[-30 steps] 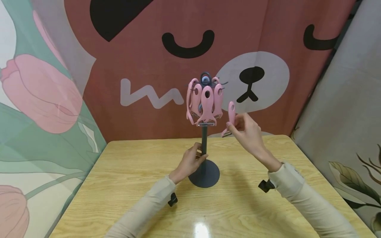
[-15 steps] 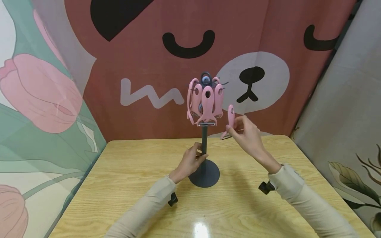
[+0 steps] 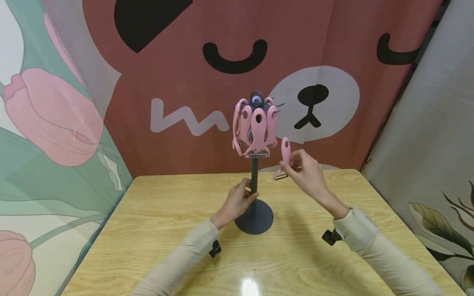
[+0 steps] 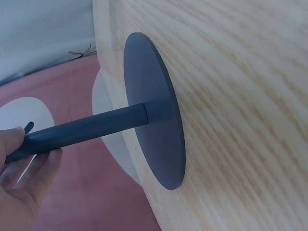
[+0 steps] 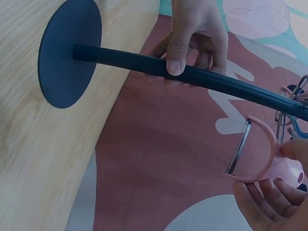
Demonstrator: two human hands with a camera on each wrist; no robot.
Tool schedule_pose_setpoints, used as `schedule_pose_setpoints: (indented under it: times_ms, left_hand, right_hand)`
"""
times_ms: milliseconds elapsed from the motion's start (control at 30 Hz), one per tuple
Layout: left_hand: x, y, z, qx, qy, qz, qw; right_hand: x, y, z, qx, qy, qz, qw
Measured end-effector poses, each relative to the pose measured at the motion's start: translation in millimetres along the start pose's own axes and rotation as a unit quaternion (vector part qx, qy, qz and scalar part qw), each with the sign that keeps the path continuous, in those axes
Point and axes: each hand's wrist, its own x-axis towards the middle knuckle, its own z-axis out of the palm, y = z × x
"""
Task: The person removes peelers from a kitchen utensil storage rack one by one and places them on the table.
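Observation:
My left hand (image 3: pixel 235 202) grips the dark pole of an upright stand (image 3: pixel 254 174), low down near its round base (image 4: pixel 154 115). Around the top of this stand hang several pink peelers (image 3: pixel 259 127), with a ring above them. Just right of that cluster, my right hand (image 3: pixel 308 170) pinches one more pink peeler (image 3: pixel 286 150) between thumb and fingers, its handle up and its blade end down. In the right wrist view this peeler (image 5: pixel 269 163) shows a metal blade across its forked head; it is apart from the pole. Part of its handle is hidden by my fingers.
The stand rests on a wood-grain table (image 3: pixel 177 213). Behind the table's back edge hangs a reddish curtain (image 3: pixel 177 152) printed with a cartoon animal. Other printed curtains (image 3: pixel 48 135) close off the sides.
My right hand has lowered the peeler, drifting slightly left with it. The left hand keeps its grip on the pole, and the stand has not moved.

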Motion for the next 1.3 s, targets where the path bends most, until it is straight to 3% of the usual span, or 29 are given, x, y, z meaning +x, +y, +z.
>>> schedule_pose_setpoints:
  times_ms: [433,1000,1300]
  left_hand:
    - [0.0,1.3,-1.4,-0.002,0.0,0.003,1.0]
    - [-0.4,0.5,0.8,-0.005,0.004,0.003,1.0]
    - [-0.5,-0.7,0.9,-0.002,0.003,-0.002,1.0]
  right_hand:
    - [-4.7,9.1,3.3,-0.028,-0.009,-0.004,0.9995]
    - [-19.3,20.7,5.2,-0.044,-0.084,0.047,0.9944]
    - [-26.1,28.1,9.5,-0.048,-0.097,0.041,0.9932]
